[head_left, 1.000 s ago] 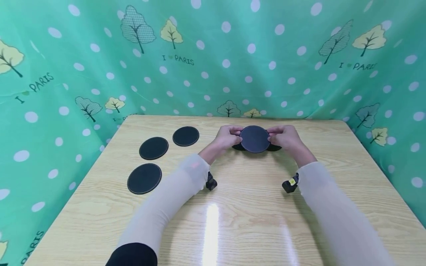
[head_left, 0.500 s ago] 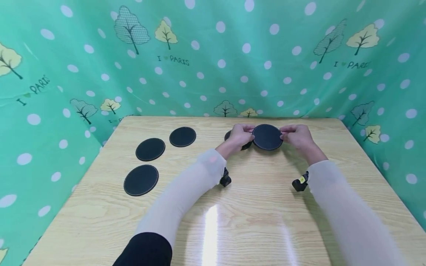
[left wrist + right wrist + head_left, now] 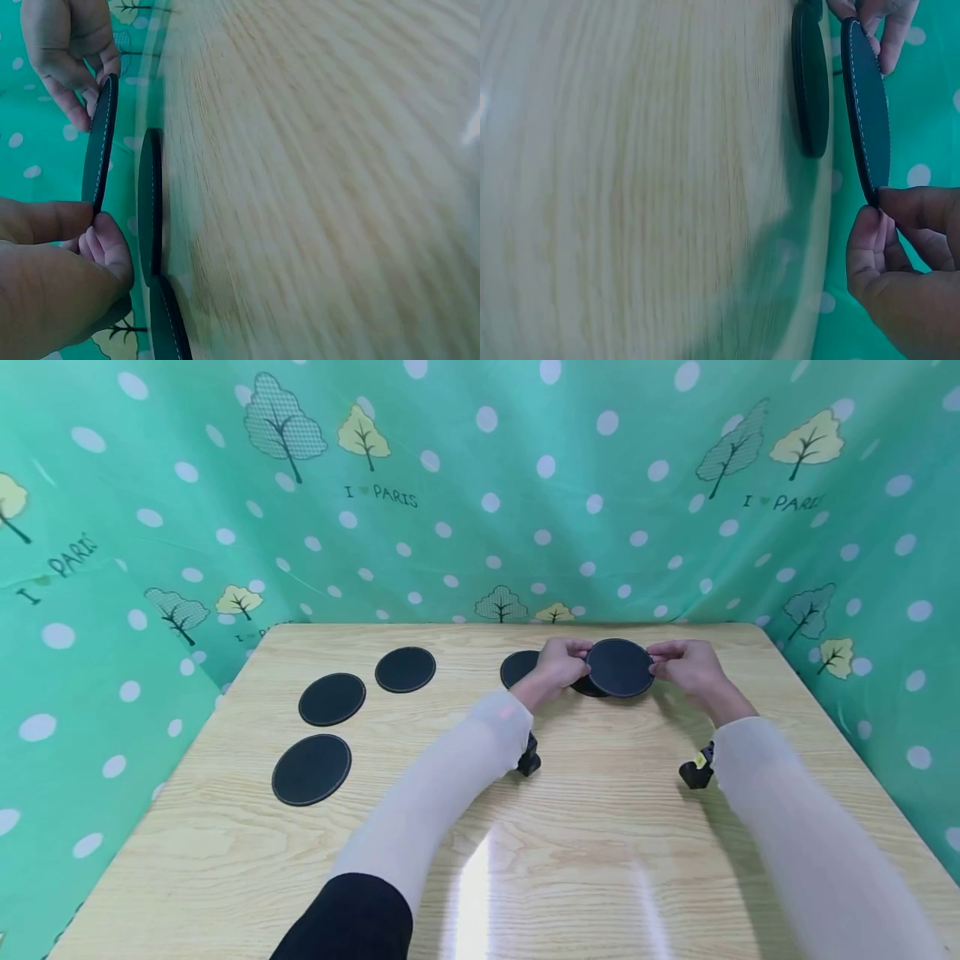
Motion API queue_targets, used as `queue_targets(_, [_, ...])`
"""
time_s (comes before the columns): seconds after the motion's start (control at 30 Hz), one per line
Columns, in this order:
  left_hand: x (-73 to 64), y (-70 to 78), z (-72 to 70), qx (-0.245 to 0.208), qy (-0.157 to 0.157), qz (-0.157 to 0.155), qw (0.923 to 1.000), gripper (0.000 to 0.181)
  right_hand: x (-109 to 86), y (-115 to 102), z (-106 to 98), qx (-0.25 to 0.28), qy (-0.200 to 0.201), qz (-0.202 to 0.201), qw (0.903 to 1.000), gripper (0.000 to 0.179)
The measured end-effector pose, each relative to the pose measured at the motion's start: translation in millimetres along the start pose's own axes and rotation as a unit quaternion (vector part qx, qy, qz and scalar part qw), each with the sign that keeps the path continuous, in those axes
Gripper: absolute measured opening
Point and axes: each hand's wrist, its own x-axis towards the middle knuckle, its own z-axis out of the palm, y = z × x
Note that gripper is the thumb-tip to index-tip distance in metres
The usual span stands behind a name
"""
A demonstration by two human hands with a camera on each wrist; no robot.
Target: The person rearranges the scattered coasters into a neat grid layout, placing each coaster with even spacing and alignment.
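Note:
Both hands hold one round black coaster (image 3: 620,668) with a stitched rim, raised above the far part of the table. My left hand (image 3: 561,665) pinches its left edge between thumb and fingers. On the opposite edge, my right hand (image 3: 692,668) does the same. Below it and slightly left lies another black coaster (image 3: 150,210), mostly hidden in the head view. A gap between the held coaster and the one on the table shows in the right wrist view, where the lower coaster (image 3: 811,86) rests flat. Partly behind the left hand lies a further coaster (image 3: 516,669).
On the table's left side, three more black coasters lie apart in a curve: a near one (image 3: 311,769), a middle one (image 3: 332,699) and a far one (image 3: 405,669). A green patterned curtain (image 3: 450,485) hangs behind the wooden table (image 3: 600,843).
Both hands have carried the held coaster to the right, uncovering more of the coasters lying beneath and to its left. The grip looks the same; the head view has shifted slightly.

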Motion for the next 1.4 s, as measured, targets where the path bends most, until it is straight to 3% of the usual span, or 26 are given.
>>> queue_targets(0.23, [6.4, 3.6, 13.8, 0.024, 0.006, 0.022, 0.9995, 0.044, 1.2, 6.8, -9.6, -0.028, 0.007, -0.007, 0.9996, 0.045])
queue_targets(0.37, [9.9, 4.5, 21.1, 0.03, 0.004, 0.019, 0.9994, 0.045, 1.7, 10.3, -14.5, -0.039, 0.009, -0.009, 0.9992, 0.045])
queue_targets(0.77, [17.2, 7.3, 41.5, 0.074, -0.003, 0.017, 0.9971, 0.046, 5.3, 22.4, -22.4, -0.041, 0.05, 0.018, 0.9977, 0.043])
queue_targets(1.0, [20.7, 13.0, 52.9, 0.133, -0.008, 0.015, 0.9909, 0.047, 7.0, 31.2, -27.3, -0.035, 0.066, 0.044, 0.9962, 0.042])
queue_targets(1.4, [26.2, 16.6, 70.0, 0.124, -0.03, -0.012, 0.9917, 0.05, 9.1, 40.4, -35.2, -0.038, 0.074, 0.063, 0.9946, 0.043])
